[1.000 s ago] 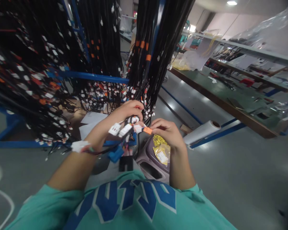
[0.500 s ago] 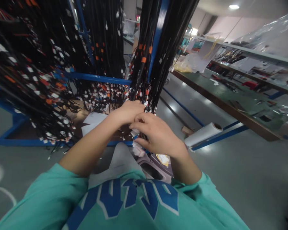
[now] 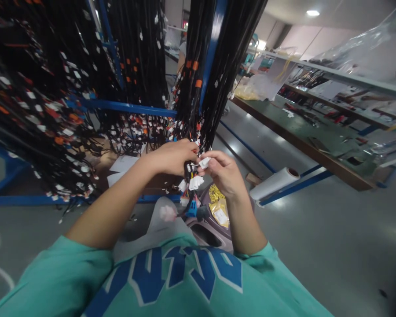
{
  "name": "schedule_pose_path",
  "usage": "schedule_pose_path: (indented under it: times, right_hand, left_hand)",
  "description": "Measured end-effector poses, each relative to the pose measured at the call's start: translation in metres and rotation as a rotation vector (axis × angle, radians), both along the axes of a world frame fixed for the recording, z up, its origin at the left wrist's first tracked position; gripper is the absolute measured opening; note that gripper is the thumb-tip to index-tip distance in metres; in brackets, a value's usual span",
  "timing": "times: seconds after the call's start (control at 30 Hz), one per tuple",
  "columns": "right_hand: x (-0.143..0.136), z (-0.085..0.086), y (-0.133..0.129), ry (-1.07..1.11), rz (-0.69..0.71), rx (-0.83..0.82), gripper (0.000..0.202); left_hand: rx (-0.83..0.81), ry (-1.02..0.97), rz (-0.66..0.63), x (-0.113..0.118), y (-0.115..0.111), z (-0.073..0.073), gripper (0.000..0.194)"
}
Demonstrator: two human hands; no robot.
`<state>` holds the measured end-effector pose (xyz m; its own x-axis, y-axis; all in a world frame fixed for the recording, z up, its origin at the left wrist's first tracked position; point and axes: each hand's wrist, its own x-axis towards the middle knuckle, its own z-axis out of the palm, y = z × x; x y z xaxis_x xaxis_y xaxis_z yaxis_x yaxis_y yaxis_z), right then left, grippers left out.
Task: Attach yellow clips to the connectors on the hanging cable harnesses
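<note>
My left hand (image 3: 177,156) is closed round the end of a black wire harness (image 3: 188,169), its fingertips partly hidden behind it. Between thumb and forefinger, my right hand (image 3: 225,174) pinches a small white connector (image 3: 204,163) just right of the left fingers. Thin wires run from that connector toward the left hand. Below the hands dangle more white connectors (image 3: 195,182) and a blue connector (image 3: 192,208) on the same harness, over my knees.
Hanging black harnesses (image 3: 141,39) fill a blue rack (image 3: 135,107) ahead. Beneath my hands, a stool-like surface (image 3: 214,237) carries a yellow bag (image 3: 219,212) and small yellow parts (image 3: 215,193). A white film roll (image 3: 273,184) and a workbench (image 3: 303,132) stand to the right.
My right hand has turned and risen slightly away from the left, and a white connector now shows in its pinch. The dangling harness end has come into clearer view.
</note>
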<state>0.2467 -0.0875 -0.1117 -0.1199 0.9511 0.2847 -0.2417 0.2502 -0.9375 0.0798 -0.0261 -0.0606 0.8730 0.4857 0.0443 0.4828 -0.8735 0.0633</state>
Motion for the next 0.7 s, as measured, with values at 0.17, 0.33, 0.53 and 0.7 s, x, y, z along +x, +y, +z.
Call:
schedule_pose_path:
  times: [0.17,0.33,0.53,0.7]
  right_hand:
    - [-0.001,-0.003,-0.006,0.027,0.078,0.009,0.035]
    - [-0.004,0.002,-0.016,-0.139,0.049,0.140,0.024]
    - [-0.002,-0.010,-0.002,-0.024,-0.140,0.146,0.032]
    - [0.009,-0.031,0.031,-0.299,-0.500,0.259,0.028]
  left_hand:
    - [-0.033,-0.314,-0.016,-0.012,0.003,-0.031,0.037]
    - [-0.164,-0.511,-0.077,-0.014,0.003,-0.047,0.037]
    - [-0.318,-0.888,-0.048,-0.016,0.008,-0.059,0.040]
    - [-0.661,-1.502,0.028,-0.018,0.005,-0.058,0.042]
